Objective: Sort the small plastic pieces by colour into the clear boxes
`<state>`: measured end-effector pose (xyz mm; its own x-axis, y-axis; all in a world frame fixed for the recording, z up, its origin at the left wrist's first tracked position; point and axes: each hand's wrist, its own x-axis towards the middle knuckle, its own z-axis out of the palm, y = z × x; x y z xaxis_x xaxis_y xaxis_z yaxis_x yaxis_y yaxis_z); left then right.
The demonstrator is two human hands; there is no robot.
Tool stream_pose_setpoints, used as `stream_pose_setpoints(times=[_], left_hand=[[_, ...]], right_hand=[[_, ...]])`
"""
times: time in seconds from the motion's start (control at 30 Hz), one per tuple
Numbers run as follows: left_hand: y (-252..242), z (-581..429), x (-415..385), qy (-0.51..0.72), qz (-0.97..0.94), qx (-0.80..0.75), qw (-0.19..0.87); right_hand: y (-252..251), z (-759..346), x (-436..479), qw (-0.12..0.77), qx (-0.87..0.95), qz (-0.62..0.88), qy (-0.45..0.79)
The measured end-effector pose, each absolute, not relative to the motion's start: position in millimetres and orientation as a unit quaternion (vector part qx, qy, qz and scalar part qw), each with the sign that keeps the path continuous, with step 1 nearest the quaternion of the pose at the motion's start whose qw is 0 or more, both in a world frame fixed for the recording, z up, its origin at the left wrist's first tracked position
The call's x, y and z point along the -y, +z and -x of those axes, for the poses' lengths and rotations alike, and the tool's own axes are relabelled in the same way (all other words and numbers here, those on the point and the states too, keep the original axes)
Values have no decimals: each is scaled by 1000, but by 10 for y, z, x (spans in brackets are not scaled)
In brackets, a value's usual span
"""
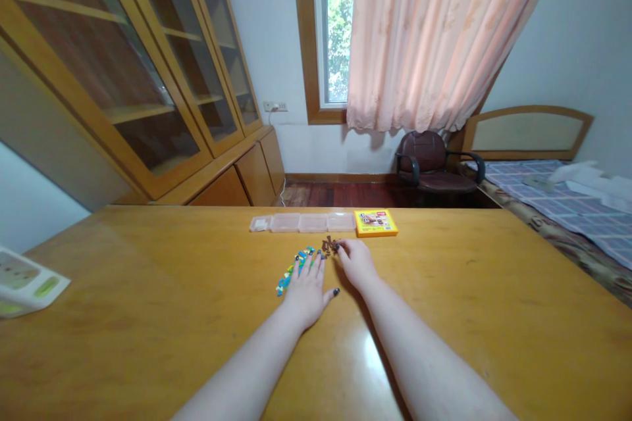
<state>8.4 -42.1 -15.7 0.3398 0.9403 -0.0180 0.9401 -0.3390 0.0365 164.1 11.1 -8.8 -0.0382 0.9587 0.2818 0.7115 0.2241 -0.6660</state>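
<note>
Left hand (305, 289): splayed over coloured bits (289, 273) | right hand (358, 264): curled by brown bits (328, 246), hold unclear | far: trays (313, 223), yellow box (376, 223)

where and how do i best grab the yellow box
Probably by its right end, coming from the right with the right hand: the yellow box lies flat, its left end close beside a clear tray, while its right end is unobstructed.
</note>
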Motion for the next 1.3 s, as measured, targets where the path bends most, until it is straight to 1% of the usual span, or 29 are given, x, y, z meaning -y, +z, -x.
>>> stream_pose_setpoints(times=[0.17, 0.4, 0.57, 0.67, 0.73, 0.83, 0.9, 1.03, 1.3], left_hand=[[-77, -117, 403, -6, -784, -621, 16], [-47, -104, 309, -13, -783, -621, 0], [-70, -182, 237, -9, -705, -709, -24], [-69, -361, 187, 36, -731, -680, -37], [-76, -507, 131, 61, -756, -651, -9], [-110, -672, -2, 57, -710, -700, 56], [-143, -712, -105, 66, -686, -721, 69], [-209, -676, -243, 103, -731, -673, 53], [-223, -655, -252, 72, -808, -581, 62]], right_hand=[[-121, -1646, -133, 370, 680, 603, 194], [-149, -1651, -146, 390, 673, 594, 205], [-193, -1650, -175, 412, 651, 598, 220], [-221, -1657, -202, 467, 608, 590, 253], [-227, -1687, -220, 525, 561, 576, 279], [-218, -1758, -244, 601, 486, 559, 300], [-210, -1798, -256, 634, 450, 549, 307], [-199, -1814, -263, 667, 422, 527, 315], [-159, -1776, -244, 669, 410, 527, 327]])
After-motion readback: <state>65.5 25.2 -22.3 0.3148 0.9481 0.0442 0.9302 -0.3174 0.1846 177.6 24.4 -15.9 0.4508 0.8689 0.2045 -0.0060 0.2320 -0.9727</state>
